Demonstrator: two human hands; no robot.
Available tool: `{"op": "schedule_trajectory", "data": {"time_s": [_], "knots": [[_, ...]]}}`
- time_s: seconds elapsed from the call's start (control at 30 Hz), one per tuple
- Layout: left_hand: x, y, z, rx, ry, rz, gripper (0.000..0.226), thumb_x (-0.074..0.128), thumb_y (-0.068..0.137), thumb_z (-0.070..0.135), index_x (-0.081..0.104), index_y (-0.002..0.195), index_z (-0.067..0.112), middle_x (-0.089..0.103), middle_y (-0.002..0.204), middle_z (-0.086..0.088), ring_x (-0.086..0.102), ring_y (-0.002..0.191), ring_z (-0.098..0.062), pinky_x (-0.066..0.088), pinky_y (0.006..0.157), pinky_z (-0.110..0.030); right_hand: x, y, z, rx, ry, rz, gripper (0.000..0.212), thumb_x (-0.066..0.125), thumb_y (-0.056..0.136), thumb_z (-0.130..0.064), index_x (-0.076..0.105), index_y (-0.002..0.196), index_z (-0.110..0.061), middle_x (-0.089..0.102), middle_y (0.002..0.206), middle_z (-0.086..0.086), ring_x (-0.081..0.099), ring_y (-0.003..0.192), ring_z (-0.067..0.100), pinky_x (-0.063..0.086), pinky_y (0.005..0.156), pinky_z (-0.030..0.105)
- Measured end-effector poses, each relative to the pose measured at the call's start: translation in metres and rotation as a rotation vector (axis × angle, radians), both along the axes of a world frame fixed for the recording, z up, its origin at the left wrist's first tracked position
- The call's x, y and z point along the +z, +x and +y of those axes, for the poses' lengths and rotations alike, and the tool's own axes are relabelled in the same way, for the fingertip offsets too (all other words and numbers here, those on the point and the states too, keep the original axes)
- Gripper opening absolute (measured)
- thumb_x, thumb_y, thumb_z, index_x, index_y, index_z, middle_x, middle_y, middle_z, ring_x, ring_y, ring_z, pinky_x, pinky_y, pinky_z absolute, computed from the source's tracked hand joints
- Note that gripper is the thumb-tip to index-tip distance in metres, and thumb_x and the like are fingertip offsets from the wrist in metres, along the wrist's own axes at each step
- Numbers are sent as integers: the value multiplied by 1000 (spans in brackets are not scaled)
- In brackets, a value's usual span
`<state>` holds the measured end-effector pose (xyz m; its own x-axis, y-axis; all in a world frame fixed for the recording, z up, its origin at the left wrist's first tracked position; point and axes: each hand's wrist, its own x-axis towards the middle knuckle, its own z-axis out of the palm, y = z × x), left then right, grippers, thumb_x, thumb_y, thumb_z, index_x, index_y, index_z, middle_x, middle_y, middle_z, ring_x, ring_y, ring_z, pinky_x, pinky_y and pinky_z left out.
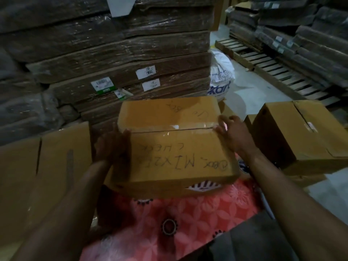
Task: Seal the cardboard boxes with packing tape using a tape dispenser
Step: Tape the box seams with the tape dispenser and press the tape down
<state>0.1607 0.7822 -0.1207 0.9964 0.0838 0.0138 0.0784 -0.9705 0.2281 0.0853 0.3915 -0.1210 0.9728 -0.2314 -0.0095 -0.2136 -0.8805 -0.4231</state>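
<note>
Right in the middle of the view sits the cardboard box (169,144), resting over the person's lap on a pink flowered cloth (188,219). Clear packing tape (175,129) already runs along the centre seam where the two top flaps meet, and it catches a bit of glare. Black marker scribbles cover the lid, upside down from this angle.

Left hand (113,147) is flat against the left side of the box, fingers spread, not curled round anything. Right hand (235,134) rests at the right end of the seam, fingers loosely open, fingertips touching the tape's end at the box edge. Neither hand is clutching a tool.

Over on the right, just beside, stands a second box (301,136) with its seam taped too. A flattened carton (47,176) leans at near left. Farther back is a big stack of shrink-wrapped cardboard sheets (122,53), and wooden pallets (273,68) lie at far right.
</note>
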Motion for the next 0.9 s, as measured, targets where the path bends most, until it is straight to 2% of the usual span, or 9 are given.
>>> {"op": "schedule_trajectory", "data": {"time_s": [0.1, 0.27, 0.37, 0.43, 0.5, 0.6, 0.7, 0.77, 0.9], "knots": [[2, -46, 0, 77, -62, 13, 70, 38, 99, 62, 31, 152, 16, 54, 137, -24, 58, 114, -47, 48, 90, -51, 8, -18, 25, -95, 159, -82, 41, 43, 105, -35, 47, 139, -13, 43, 136, 18, 56, 113, 38, 44, 87, 38], [1, -112, 4, -14, -5, 146, 79, 25, 103, 56, 15, 153, -6, 58, 119, -34, 62, 97, -47, 52, 85, -47, -4, -54, 37, 21, -21, -76, 45, 43, 104, -32, 44, 141, -8, 44, 143, 20, 51, 123, 41, 43, 101, 47], [16, -137, 3, -78, 45, 173, 58, 27, 102, 50, 65, 107, 7, 65, 92, -14, 63, 81, -34, 54, 79, -43, -12, -57, 26, 103, -153, 4, 61, 30, 104, -48, 26, 155, -16, 27, 161, 15, 29, 147, 34, 27, 119, 50], [31, -142, -12, -79, 87, 126, 36, 37, 102, 37, 62, 86, 15, 64, 92, -8, 58, 82, -29, 49, 83, -41, -17, -58, 25, 113, -186, 74, 66, 19, 103, -56, 12, 160, -22, 12, 167, 11, 12, 154, 29, 14, 124, 53], [38, -139, -35, -215, 65, 135, 26, 40, 102, 41, 55, 112, 22, 58, 119, -7, 53, 98, -25, 42, 96, -46, -21, -62, 29, 106, -192, 112, 69, 14, 102, -60, 4, 160, -24, 2, 168, 7, 3, 155, 28, 8, 125, 52], [23, -126, -72, -657, 115, 237, 68, 31, 101, 62, 9, 157, 30, 8, 166, 3, 13, 151, -23, 10, 121, -53, -8, -75, 29, 186, -102, 65, 62, 25, 105, -53, 24, 157, -20, 19, 165, 6, 15, 153, 32, 16, 123, 48], [1, -110, -105, -814, 162, 217, 77, 14, 97, 72, -9, 159, 32, -15, 167, 8, -13, 154, -21, -4, 122, -55, 2, -100, 14, 11, 335, -250, 36, 50, 103, -34, 61, 132, -15, 61, 135, 9, 55, 125, 25, 43, 105, 40], [-11, -105, -116, -794, 126, 164, 81, 9, 93, 77, -8, 159, 33, -16, 166, 10, -15, 154, -17, -5, 122, -54, -9, -127, -6, -304, 376, -425, 27, 57, 98, -20, 68, 122, -12, 68, 122, 9, 62, 113, 24, 48, 96, 38], [-19, -108, -119, -770, 139, 86, 81, 5, 93, 78, -5, 160, 33, -15, 165, 12, -14, 153, -15, -3, 123, -53, -65, -179, -55, -612, 287, -153, 23, 59, 91, -8, 69, 110, -3, 70, 112, 24, 63, 108, 42, 50, 92, 47]]}}
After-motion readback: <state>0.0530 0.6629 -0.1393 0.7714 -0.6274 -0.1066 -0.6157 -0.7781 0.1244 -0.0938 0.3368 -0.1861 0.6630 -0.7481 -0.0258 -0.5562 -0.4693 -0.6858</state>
